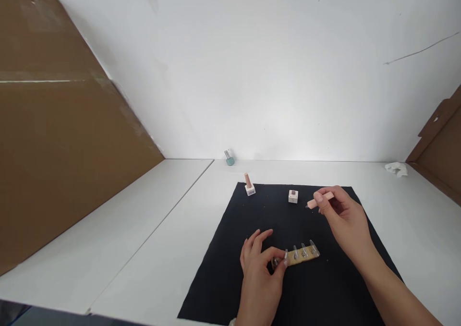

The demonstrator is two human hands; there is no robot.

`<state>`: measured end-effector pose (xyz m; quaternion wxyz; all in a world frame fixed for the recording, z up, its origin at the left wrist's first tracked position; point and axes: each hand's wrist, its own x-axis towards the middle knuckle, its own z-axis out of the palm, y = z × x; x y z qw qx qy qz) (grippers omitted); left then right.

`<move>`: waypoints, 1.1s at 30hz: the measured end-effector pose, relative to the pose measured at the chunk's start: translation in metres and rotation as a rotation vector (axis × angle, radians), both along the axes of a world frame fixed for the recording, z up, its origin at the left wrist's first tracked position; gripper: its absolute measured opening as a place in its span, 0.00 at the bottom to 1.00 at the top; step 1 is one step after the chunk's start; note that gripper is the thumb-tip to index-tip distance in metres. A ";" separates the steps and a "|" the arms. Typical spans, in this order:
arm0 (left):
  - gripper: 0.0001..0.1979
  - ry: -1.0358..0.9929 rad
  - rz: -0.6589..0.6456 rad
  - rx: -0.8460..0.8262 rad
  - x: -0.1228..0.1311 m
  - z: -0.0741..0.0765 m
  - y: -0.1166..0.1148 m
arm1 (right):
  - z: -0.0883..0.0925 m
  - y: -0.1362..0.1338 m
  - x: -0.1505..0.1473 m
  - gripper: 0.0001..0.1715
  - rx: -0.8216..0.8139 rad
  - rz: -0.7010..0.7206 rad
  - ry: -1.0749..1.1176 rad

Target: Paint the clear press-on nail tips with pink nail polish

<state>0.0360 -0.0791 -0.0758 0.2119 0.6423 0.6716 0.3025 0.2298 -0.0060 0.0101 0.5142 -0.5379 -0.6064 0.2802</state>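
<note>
My right hand [344,213] pinches the peach cap [326,199] of a nail polish brush, its dark tip pointing left. Just left of that tip stands the uncapped white nail polish bottle [293,198], with a purplish neck. Below, a tan display strip [298,257] lies on the black mat, and several clear nail tips [303,250] stand up along it. The thumb and forefinger of my left hand [261,268] close on a nail tip near the strip's left end, with the other fingers spread. Part of that end is hidden behind the hand.
A second white bottle [249,188] with a peach cap stands at the back left of the black mat [223,268]. Behind the mat, a teal bottle [229,161] lies near the white wall. Crumpled white tissue [396,168] sits far right. Cardboard panels [65,124] flank the table.
</note>
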 end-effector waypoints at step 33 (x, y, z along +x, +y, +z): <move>0.10 0.015 0.033 -0.016 0.007 0.011 0.000 | -0.001 -0.001 -0.002 0.17 0.017 0.017 0.013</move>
